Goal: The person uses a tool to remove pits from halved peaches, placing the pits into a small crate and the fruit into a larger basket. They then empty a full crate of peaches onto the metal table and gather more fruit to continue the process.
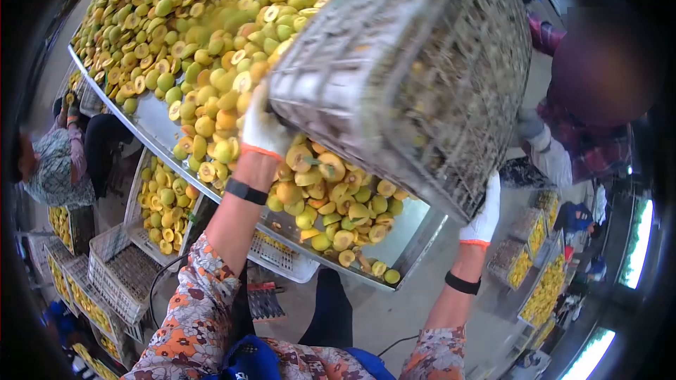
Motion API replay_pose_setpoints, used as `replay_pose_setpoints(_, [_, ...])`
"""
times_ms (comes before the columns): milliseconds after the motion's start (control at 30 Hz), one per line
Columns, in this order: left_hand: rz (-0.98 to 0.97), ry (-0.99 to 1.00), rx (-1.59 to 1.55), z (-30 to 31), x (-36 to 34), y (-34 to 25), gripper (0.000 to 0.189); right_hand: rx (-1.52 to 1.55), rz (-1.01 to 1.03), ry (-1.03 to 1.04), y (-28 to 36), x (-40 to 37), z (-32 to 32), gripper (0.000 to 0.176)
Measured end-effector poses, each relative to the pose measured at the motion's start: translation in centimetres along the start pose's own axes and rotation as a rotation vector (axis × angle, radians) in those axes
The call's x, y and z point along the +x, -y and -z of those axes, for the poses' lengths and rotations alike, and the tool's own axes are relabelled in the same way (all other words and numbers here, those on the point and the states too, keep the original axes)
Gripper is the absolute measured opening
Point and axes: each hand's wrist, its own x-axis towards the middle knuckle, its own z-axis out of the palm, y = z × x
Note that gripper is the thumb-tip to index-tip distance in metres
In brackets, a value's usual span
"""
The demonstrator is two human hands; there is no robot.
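Observation:
A dirty white plastic lattice crate (pixel 331 74), blurred by motion, is tipped over the metal tray table (pixel 422 229). My left hand (pixel 265 125), in a white glove with an orange cuff, grips the crate at its left side. On the lower right corner, my right hand (pixel 484 212), gloved the same way, is closed around the rim. Halved yellow-green stone fruit (pixel 338 200) lies heaped under and beside the crate, some halves showing their cut faces. Fruit bits seem to show through the crate's lattice.
A co-worker in a plaid sleeve stands at the right, a gloved hand (pixel 549 151) close to the crate. Another person (pixel 60 169) sits at the left. Fruit-filled crates (pixel 165 204) and an empty-looking crate (pixel 123 267) stand on the floor left; more fruit crates (pixel 542 292) stand right.

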Motion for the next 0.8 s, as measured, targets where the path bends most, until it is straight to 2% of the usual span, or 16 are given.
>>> replay_pose_setpoints(33, [-0.044, -0.063, 0.04, -1.8, -1.3, -0.7, 0.046, -0.008, 0.022, 0.005, 0.6, -1.2, -1.1, 0.046])
replay_pose_setpoints(67, [-0.026, -0.061, 0.046, -1.1, -0.7, -1.3, 0.046, -0.007, 0.025, -0.014, 0.8, -2.1, -1.9, 0.046])
replay_pose_setpoints(133, [-0.093, 0.262, 0.001, 1.6, 1.0, -3.5, 0.049, -0.047, 0.044, -0.013, 1.5, -3.9, -2.9, 0.045])
replay_pose_setpoints(167, [-0.029, 0.304, 0.046, 1.3, 0.4, -4.7, 0.048, -0.103, 0.088, 0.001, 1.8, -4.9, -3.3, 0.044])
replay_pose_setpoints(233, [-0.116, 0.164, 0.104, 0.2, 0.4, -5.1, 0.045, -0.137, 0.101, 0.046, 0.6, -5.3, -2.3, 0.044])
replay_pose_setpoints(267, [-0.012, 0.416, 0.071, 0.4, 0.3, -4.9, 0.044, -0.142, 0.058, -0.016, 1.6, -6.3, -3.2, 0.048])
replay_pose_setpoints(367, [-0.256, 0.142, 0.429, 0.0, -0.5, -2.0, 0.043, -0.176, 0.081, -0.001, 0.7, -5.1, -0.5, 0.044])
replay_pose_setpoints(400, [-0.269, 0.089, 0.468, 0.0, -1.1, -0.5, 0.043, -0.224, 0.115, -0.026, 1.1, -4.9, 0.0, 0.043])
replay_pose_setpoints(467, [-0.119, -0.183, 0.145, -3.3, -5.2, 3.4, 0.045, -0.243, 0.126, -0.043, 1.8, -4.1, 1.8, 0.048])
replay_pose_setpoints(567, [-0.018, -0.119, 0.045, 2.5, -3.3, 5.6, 0.048, -0.296, 0.176, -0.144, 1.2, -3.4, 4.5, 0.048])
replay_pose_setpoints(633, [0.009, -0.105, 0.037, 2.8, -3.1, 7.5, 0.05, -0.391, 0.214, -0.206, 0.3, -2.8, 7.1, 0.045])
replay_pose_setpoints(667, [0.003, -0.101, 0.07, 2.8, -3.2, 8.6, 0.051, -0.33, 0.19, -0.104, 0.8, -2.8, 8.3, 0.043])
replay_pose_setpoints(700, [0.046, -0.008, 0.051, 2.8, -3.5, 9.7, 0.051, -0.288, 0.239, -0.147, 1.1, -2.8, 8.9, 0.049])
replay_pose_setpoints(733, [0.09, 0.085, 0.036, 2.8, -3.8, 10.8, 0.052, -0.272, 0.194, -0.144, 2.0, -2.7, 9.9, 0.048])
replay_pose_setpoints(767, [0.202, 0.145, -0.136, 3.6, -3.5, 12.1, 0.052, -0.259, 0.146, -0.142, 3.2, -2.7, 10.9, 0.047])
replay_pose_setpoints(800, [0.21, 0.132, -0.106, 3.7, -3.4, 13.5, 0.053, -0.304, 0.201, -0.173, 3.2, -2.4, 12.5, 0.048])
